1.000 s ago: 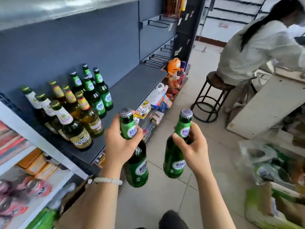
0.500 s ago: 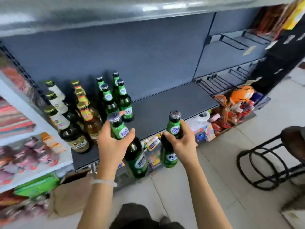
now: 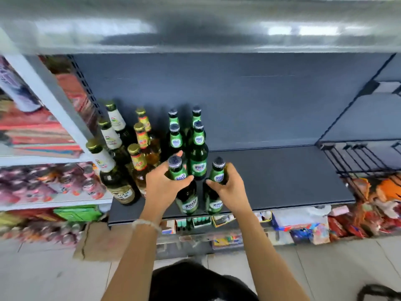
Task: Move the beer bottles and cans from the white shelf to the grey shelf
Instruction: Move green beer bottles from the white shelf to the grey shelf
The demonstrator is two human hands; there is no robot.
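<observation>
Head view: both hands reach over the front of the grey shelf (image 3: 271,181), each curled round the neck of a green beer bottle. The left hand (image 3: 161,185) grips the left bottle (image 3: 184,192) just under its cap; the right hand (image 3: 230,187) grips the right bottle (image 3: 214,192) the same way. The 2 bottles stand close side by side near the shelf's front edge, slightly tilted. Their bases look to be at the shelf surface, but whether they rest on it cannot be told, since the hands and the steep angle hide the contact.

Just behind them stand 4 more green bottles (image 3: 198,153) in 2 short rows, the rear pair half hidden by the front pair. To the left are 3 amber bottles with gold caps (image 3: 138,161) and 3 dark bottles with white neck labels (image 3: 108,164); their lower parts overlap and label text is too small to read.

A beaded bracelet (image 3: 147,223) circles the left wrist. At far left, the white shelf (image 3: 54,200) holds blurred red and pink packages. Small goods below the grey shelf are smeared by motion. The upper shelf cuts across the top as a blurred grey band, and the right-hand wire racks (image 3: 366,157) are cut off.
</observation>
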